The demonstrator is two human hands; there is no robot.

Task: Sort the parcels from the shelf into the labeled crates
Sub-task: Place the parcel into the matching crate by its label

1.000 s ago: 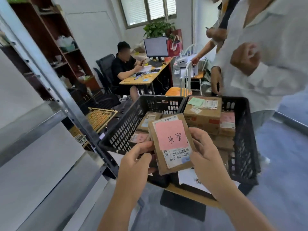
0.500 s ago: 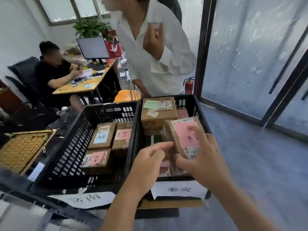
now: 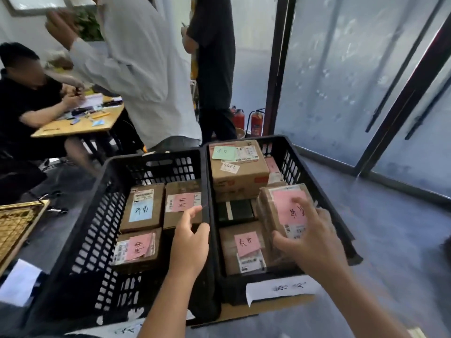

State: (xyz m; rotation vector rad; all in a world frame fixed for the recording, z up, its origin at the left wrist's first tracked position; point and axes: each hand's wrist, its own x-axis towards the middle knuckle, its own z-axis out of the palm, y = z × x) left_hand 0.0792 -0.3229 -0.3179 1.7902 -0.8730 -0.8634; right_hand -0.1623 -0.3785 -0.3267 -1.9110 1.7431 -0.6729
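I'm placing the brown cardboard parcel with the pink handwritten note (image 3: 286,211) into the right black perforated plastic crate (image 3: 324,191). My right hand (image 3: 310,237) is the grip here: fingers are spread over the parcel's top face, thumb curling under its near edge, so it's pinching the parcel loosely, and it looks to me like a release is starting. My left hand (image 3: 191,240) is hanging relaxed and holding nothing, hovering over the rim shared with the left black perforated plastic crate (image 3: 97,215).

The parcel is sitting tilted inside the right crate, under the grip, leaning on other boxes; just left of the grip is a flat brown parcel with a pink note (image 3: 244,247), and beyond the grip a bigger brown carton with a green note (image 3: 238,164).

Risks, as I'm judging them: the parcel isn't lying flat, so letting go now could make it slide down toward the crate wall or flip label-down, hiding the note. The white paper crate label (image 3: 280,289) is blurry, so I can't confirm it matches the note; a missort is possible.

Orientation: the long axis is running away from me, slightly rightward, label face up and tilted left, barcode end nearest the grip's thumb.
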